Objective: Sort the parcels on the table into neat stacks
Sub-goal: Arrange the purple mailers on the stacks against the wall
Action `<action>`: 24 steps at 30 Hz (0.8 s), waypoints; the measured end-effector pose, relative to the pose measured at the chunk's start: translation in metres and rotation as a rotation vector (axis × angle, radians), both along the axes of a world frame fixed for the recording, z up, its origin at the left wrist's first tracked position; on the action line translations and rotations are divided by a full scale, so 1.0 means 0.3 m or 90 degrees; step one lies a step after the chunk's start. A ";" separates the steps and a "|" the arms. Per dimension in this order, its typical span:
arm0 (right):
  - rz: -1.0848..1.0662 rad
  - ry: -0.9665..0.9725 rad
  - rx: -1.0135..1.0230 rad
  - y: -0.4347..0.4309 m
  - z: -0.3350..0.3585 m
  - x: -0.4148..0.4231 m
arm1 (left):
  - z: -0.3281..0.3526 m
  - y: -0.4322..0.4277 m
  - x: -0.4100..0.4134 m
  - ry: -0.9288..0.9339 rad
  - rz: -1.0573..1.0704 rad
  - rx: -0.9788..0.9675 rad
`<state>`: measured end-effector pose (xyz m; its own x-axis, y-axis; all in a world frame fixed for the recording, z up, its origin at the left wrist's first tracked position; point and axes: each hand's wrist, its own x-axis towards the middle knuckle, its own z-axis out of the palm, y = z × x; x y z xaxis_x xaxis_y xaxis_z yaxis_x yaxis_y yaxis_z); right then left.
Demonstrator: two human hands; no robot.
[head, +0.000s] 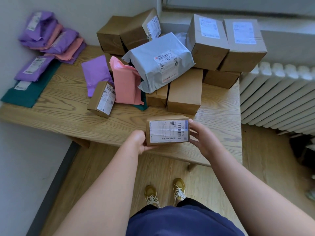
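— Hand status?

— Left hand (139, 142) grips the left end of the small labelled box (167, 131), fingers curled under it. Right hand (202, 138) grips the right end. The box is carried between them, label up, with its long axis running left to right.

— Position of the held box?

— Over the near edge of the wooden table (219, 116), apparently clear of the surface.

— Nearest matching parcel?

— A second small box (102, 99) lies beyond the held box and to its left, long axis pointing away from the person. It appears propped against a purple mailer (98, 72). The left hand is the nearer one. Judgement: pairing the two calls for a quarter turn of the held box or a straightening of the other.

— Remaining parcels?

— Directly beyond the held box is an unsorted heap of brown cartons (185, 92) with a grey poly mailer (160, 62) on top and a pink mailer (126, 86) leaning at its left. Far left of the held box are a stack of purple and pink mailers (52, 40) and a teal mailer (25, 92).

— Room?

— A white radiator (276, 99) is right of the held box, and wood flooring (162, 171) is below it.
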<state>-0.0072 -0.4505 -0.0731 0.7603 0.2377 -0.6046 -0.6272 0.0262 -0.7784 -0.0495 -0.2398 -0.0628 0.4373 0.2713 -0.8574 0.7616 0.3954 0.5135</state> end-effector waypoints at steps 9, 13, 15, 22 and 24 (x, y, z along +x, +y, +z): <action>0.044 -0.020 -0.084 0.034 -0.045 0.009 | -0.051 0.001 -0.004 -0.039 -0.112 0.201; 0.033 0.019 -0.128 0.036 -0.057 0.001 | -0.014 -0.005 0.009 -0.066 -0.183 0.227; 0.039 0.093 -0.126 0.035 -0.060 -0.010 | -0.003 -0.008 0.013 -0.039 -0.162 0.199; 0.068 0.048 -0.063 0.020 -0.042 -0.007 | 0.022 -0.015 0.002 -0.027 -0.177 0.097; 0.081 -0.004 -0.063 0.026 -0.028 0.004 | 0.027 -0.015 0.005 -0.047 -0.261 0.096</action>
<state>-0.0060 -0.4426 -0.0815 0.7317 0.2724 -0.6248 -0.6152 -0.1305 -0.7775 -0.0480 -0.2442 -0.0548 0.5935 0.1829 -0.7838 0.7989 -0.0151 0.6013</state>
